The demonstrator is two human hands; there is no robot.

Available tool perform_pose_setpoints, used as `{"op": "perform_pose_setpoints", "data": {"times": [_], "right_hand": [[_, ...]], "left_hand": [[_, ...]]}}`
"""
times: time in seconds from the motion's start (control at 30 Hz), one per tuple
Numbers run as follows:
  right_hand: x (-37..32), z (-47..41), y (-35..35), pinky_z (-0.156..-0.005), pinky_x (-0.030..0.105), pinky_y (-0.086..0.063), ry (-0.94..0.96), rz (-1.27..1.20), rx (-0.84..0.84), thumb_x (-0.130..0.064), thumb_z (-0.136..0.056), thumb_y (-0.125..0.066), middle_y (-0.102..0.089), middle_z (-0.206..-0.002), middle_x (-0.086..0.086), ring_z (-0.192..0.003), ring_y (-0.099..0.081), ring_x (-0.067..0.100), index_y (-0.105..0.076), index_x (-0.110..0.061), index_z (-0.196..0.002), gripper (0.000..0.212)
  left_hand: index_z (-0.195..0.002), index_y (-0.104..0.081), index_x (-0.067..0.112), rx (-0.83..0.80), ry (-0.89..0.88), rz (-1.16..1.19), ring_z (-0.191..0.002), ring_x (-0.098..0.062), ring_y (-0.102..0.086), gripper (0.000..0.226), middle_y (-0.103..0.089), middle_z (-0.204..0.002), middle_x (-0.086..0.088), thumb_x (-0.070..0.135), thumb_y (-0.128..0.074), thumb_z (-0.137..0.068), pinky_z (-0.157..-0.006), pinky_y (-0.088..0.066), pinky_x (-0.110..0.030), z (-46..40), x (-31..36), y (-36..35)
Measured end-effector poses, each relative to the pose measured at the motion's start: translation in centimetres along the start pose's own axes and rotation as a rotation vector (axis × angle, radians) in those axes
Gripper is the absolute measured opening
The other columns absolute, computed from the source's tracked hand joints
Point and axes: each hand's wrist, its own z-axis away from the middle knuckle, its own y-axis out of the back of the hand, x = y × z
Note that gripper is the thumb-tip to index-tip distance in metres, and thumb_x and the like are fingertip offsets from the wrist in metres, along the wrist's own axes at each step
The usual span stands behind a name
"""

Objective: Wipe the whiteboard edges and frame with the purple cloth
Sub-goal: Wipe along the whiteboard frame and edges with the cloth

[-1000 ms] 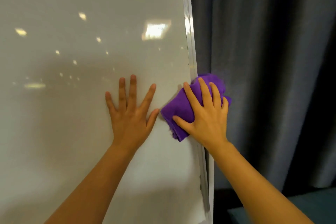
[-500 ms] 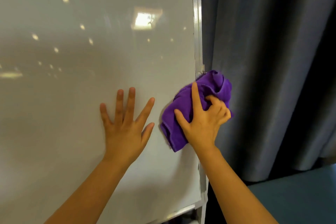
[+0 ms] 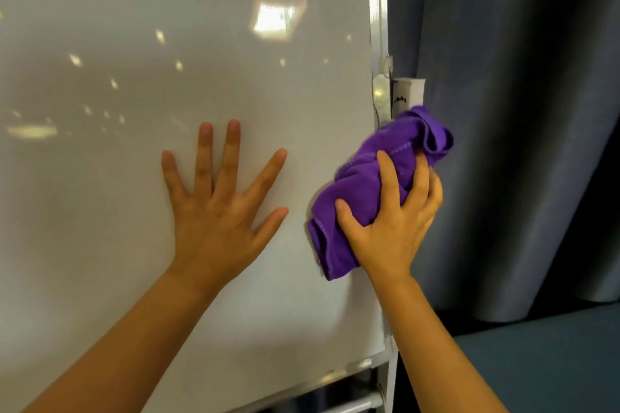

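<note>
The whiteboard (image 3: 141, 84) fills the left of the view, glossy with ceiling-light reflections. Its silver right frame (image 3: 378, 10) runs down the middle, with a white bracket (image 3: 407, 94) on it. My left hand (image 3: 221, 201) lies flat on the board with fingers spread, holding nothing. My right hand (image 3: 392, 221) grips the bunched purple cloth (image 3: 365, 174) and presses it over the frame just below the bracket. The cloth and hand hide that stretch of frame.
A dark grey-blue curtain (image 3: 510, 111) hangs right behind the board's right edge. The board's bottom frame (image 3: 335, 375) and a stand leg (image 3: 391, 386) show at the lower middle. Blue floor (image 3: 543, 355) lies at lower right.
My right hand's flat fingers have curled and bunched the cloth, and hand and cloth now sit lower on the right frame, uncovering the bracket. My view has tilted down. My left hand stays flat.
</note>
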Motion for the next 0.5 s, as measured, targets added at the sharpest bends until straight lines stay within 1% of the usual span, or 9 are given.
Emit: {"op": "perform_pose_setpoints", "data": {"times": [0.13, 0.27, 0.33, 0.43, 0.5], "right_hand": [[1.6, 5.9, -0.1, -0.099, 0.06, -0.035, -0.144, -0.016, -0.109, -0.061, -0.072, -0.049, -0.032, -0.143, 0.022, -0.129, -0.031, 0.041, -0.027, -0.027, -0.136, 0.076], [2.4, 10.6, 0.0, -0.102, 0.063, -0.031, -0.244, 0.018, -0.195, -0.059, -0.074, -0.045, -0.028, -0.146, 0.024, -0.132, -0.027, 0.043, -0.018, -0.026, -0.14, 0.079], [1.8, 11.2, -0.1, -0.102, 0.065, -0.028, -0.272, 0.031, -0.189, -0.059, -0.075, -0.043, -0.024, -0.149, 0.024, -0.134, -0.024, 0.045, -0.016, -0.025, -0.141, 0.079], [-0.1, 9.4, -0.9, -0.105, 0.064, -0.022, -0.302, 0.051, -0.124, -0.062, -0.077, -0.039, -0.016, -0.152, 0.019, -0.137, -0.018, 0.043, -0.012, -0.027, -0.142, 0.078], [-1.7, 7.7, -1.6, -0.104, 0.064, -0.019, -0.28, 0.059, -0.072, -0.066, -0.078, -0.035, -0.017, -0.153, 0.018, -0.137, -0.016, 0.043, -0.013, -0.027, -0.142, 0.078]], "left_hand": [[-0.148, -0.015, 0.035, -0.022, -0.084, -0.017, -0.142, -0.04, -0.003, 0.071, -0.005, -0.156, -0.016, 0.067, -0.033, -0.087, -0.109, -0.003, -0.065, 1.9, -0.5, -0.6], [-0.147, -0.016, 0.036, -0.008, -0.152, -0.006, -0.142, -0.043, -0.005, 0.07, -0.009, -0.155, -0.019, 0.068, -0.034, -0.087, -0.108, -0.002, -0.066, 2.2, -1.5, -1.0], [-0.147, -0.018, 0.037, 0.001, -0.195, -0.015, -0.141, -0.045, -0.006, 0.069, -0.011, -0.154, -0.022, 0.068, -0.033, -0.086, -0.107, -0.003, -0.067, 2.4, -2.0, -1.1], [-0.147, -0.018, 0.037, -0.014, -0.257, -0.02, -0.14, -0.047, -0.006, 0.069, -0.01, -0.154, -0.024, 0.068, -0.032, -0.087, -0.106, -0.004, -0.069, 2.3, -2.4, -0.8], [-0.147, -0.018, 0.037, -0.036, -0.298, -0.024, -0.139, -0.048, -0.007, 0.07, -0.011, -0.153, -0.025, 0.068, -0.031, -0.086, -0.104, -0.006, -0.07, 2.2, -2.7, -0.5]]}}
